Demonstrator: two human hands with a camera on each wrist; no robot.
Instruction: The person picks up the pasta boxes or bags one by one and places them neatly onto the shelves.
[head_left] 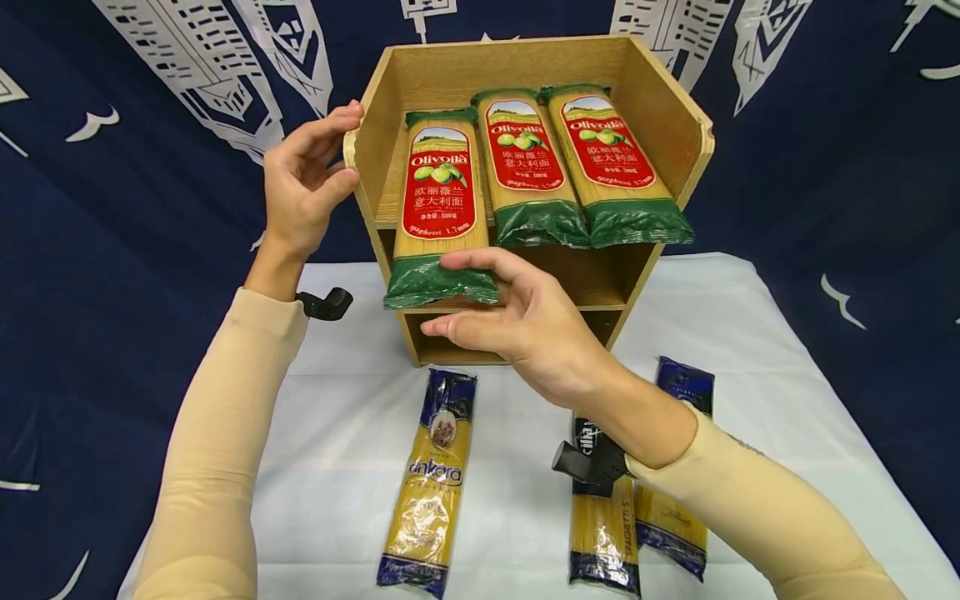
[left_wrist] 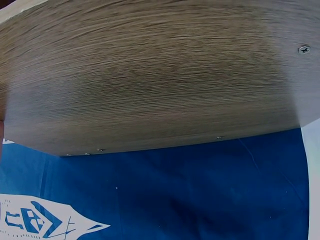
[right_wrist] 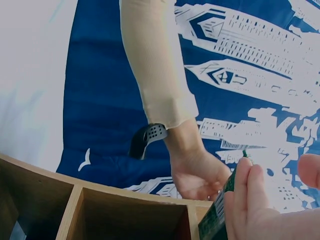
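A wooden shelf (head_left: 513, 52) stands upright with three packets on its top tier. The left spaghetti packet (head_left: 442, 187), red-labelled with green ends, juts further forward than the middle packet (head_left: 525, 162) and right packet (head_left: 611, 158). My right hand (head_left: 540, 333) touches its lower green end with straight fingers; the thumb stays apart below it. In the right wrist view those fingers (right_wrist: 245, 195) lie against the packet (right_wrist: 217, 212). My left hand (head_left: 303, 183) holds the shelf's left side edge with bent fingers and thumb. The left wrist view shows mostly the outer side panel (left_wrist: 160, 80).
On the white-covered table (head_left: 322, 467) lie an Ankara spaghetti packet (head_left: 427, 492), a black-topped spaghetti packet (head_left: 603, 533) and a blue-ended packet (head_left: 686, 387), the last two partly under my right forearm. A dark blue patterned cloth (head_left: 825, 167) hangs behind the shelf.
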